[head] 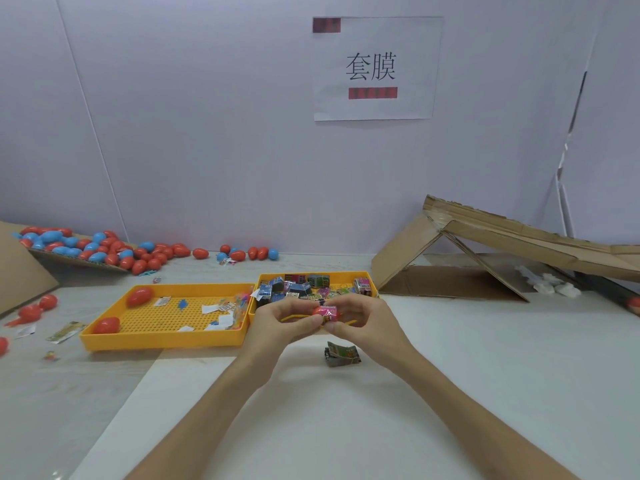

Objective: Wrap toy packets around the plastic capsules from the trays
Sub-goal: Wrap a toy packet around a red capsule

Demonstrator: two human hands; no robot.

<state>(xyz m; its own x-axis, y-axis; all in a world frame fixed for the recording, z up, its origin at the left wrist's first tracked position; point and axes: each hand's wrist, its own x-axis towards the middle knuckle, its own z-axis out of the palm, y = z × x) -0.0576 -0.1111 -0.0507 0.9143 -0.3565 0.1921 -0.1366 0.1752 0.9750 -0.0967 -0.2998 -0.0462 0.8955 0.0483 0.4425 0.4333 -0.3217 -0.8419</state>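
Both my hands meet over the table's middle, just in front of the right yellow tray (367, 276). My left hand (280, 322) and my right hand (363, 322) pinch a red capsule (317, 311) that has a pink toy packet (329, 312) around it. Several coloured packets (298, 289) fill that tray. The left yellow tray (162, 339) holds two red capsules (139, 296) and some paper scraps. One grey-green packet (341, 355) lies on the table below my hands.
A heap of red and blue capsules (104, 251) lies on a cardboard sheet at the back left. A folded cardboard ramp (485, 251) stands at the right. Loose red capsules (34, 310) and scraps lie on the left of the table.
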